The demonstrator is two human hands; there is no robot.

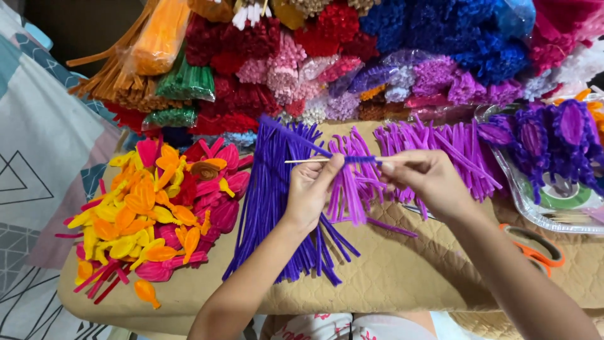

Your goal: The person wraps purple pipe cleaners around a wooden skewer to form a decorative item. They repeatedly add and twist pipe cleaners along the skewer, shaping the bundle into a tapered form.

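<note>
My left hand (313,187) pinches a thin wooden stick (304,161) held level over the work surface. My right hand (425,181) grips the other end, where a dark purple pipe cleaner (360,159) is wound round the stick. Its loose tail runs up and left toward the top of a pile of dark purple pipe cleaners (272,195). Under both hands lies a heap of bright violet pipe cleaners (440,148).
A heap of pink, yellow and orange pipe-cleaner petals (157,211) lies at the left. Bundles of coloured pipe cleaners (352,56) are stacked along the back. A clear tray (535,211) at the right holds purple petal shapes (553,135) and green tape. Orange-handled scissors (535,249) lie on the tan quilted pad (402,271).
</note>
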